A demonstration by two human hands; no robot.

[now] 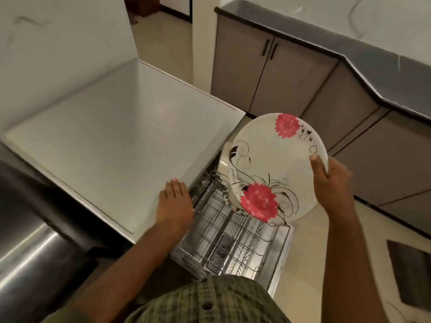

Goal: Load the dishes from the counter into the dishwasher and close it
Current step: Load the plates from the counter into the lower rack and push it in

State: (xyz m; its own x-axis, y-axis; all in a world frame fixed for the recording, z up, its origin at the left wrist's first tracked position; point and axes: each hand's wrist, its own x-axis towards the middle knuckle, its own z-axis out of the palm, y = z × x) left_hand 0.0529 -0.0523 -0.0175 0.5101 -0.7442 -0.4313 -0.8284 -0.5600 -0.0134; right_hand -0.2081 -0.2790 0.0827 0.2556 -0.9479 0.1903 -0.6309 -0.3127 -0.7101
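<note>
**Plate Poised Above the Lower Rack**

While the right hand [332, 183] pinched the far rim of the flowered plate [275, 169], thumb on the face and fingers curled behind, the plate hung tilted above the pulled-out dishwasher rack [233, 238], its lower edge close over the wire tines but seemingly not yet seated. The left hand [175, 199] lay flat, fingers straight, on the edge of the white counter [105, 141] just beside the rack, gripping nothing. No other dishes showed on the visible counter.

To seat the plate well, it probably needed turning closer to upright, so that its edge could drop between two neighbouring tines rather than land across them. A slow descent seemed wise, since a rim pinch gives little control if the plate catches on a wire. The grip looked best kept until the plate leaned steadily on its own. The open door [279, 259] lay beneath the rack, and closing it was not yet due.
</note>
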